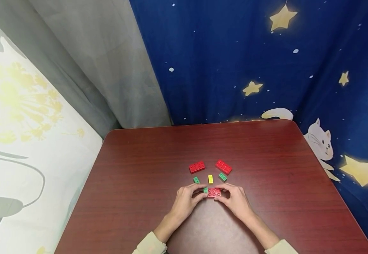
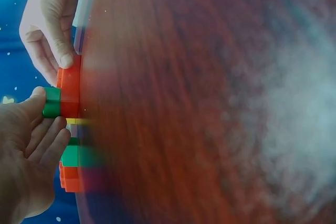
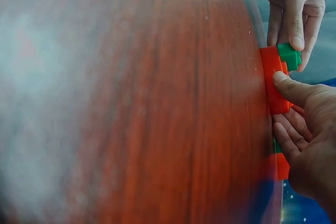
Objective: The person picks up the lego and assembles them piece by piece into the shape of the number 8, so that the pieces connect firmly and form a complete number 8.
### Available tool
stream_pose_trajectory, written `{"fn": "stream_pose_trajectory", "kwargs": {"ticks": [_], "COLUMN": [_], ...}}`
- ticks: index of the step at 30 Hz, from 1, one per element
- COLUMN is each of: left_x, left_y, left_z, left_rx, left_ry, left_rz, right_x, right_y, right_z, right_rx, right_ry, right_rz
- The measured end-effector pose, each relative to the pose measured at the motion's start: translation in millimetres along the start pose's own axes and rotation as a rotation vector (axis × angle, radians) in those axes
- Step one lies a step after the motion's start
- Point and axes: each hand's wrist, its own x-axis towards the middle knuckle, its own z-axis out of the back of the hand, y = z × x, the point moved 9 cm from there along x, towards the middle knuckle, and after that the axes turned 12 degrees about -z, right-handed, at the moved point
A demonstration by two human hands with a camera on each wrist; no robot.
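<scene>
A red building brick (image 1: 214, 192) lies on the table in front of the person, and a small green brick (image 2: 51, 102) sits on top of its left end. The left hand (image 1: 184, 201) pinches the green brick between thumb and fingers. With thumb and fingers, the right hand (image 1: 237, 201) grips the red brick near its right end. In the right wrist view the red brick (image 3: 273, 80) shows studs beyond the right thumb. Whether the green brick is pressed fully down cannot be told.
Just beyond the hands are a yellow brick (image 1: 211, 179), a green brick (image 1: 196, 180) at left and another green brick (image 1: 223, 177) at right. Farther back lie two red bricks, one left (image 1: 197, 167) and one right (image 1: 223, 167). The brown table (image 1: 133, 176) meets curtains behind.
</scene>
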Motion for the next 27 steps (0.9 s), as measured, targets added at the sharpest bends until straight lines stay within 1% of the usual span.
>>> {"fn": "stream_pose_trajectory", "kwargs": {"ticks": [2,4,8,11,13,15,17,20,23,27], "left_x": [-0.4,-0.4,-1.2,-1.6,-1.6,-1.4,-1.3,-1.8,-2.2,-2.3], "left_y": [0.2,0.1,0.7,1.7,2.2,2.5,3.2,4.1,4.6,4.7], "left_z": [0.1,0.6,1.1,0.5,0.2,0.2,0.1,-0.2,-0.3,-0.6], "left_rx": [0.001,0.005,0.007,-0.002,-0.009,-0.017,-0.026,-0.037,-0.039,-0.040], "left_ry": [0.000,-0.001,0.000,0.003,0.004,0.003,0.004,0.004,0.005,0.002], "left_rz": [-0.002,-0.007,-0.009,0.000,0.005,0.012,0.022,0.030,0.033,0.028], "right_x": [0.1,0.6,3.6,8.3,12.8,17.9,23.6,30.1,34.4,38.0], "right_y": [0,0,-5,-14,-20,-26,-30,-35,-38,-39], "right_z": [0,1,6,16,24,30,33,33,30,24], "right_rx": [0.014,0.055,0.200,0.290,0.321,0.353,0.368,0.389,0.384,0.367], "right_ry": [0.007,0.025,0.050,0.013,-0.023,-0.031,-0.012,0.049,0.110,0.171], "right_rz": [0.010,0.017,-0.009,-0.052,-0.080,-0.101,-0.116,-0.128,-0.133,-0.142]}}
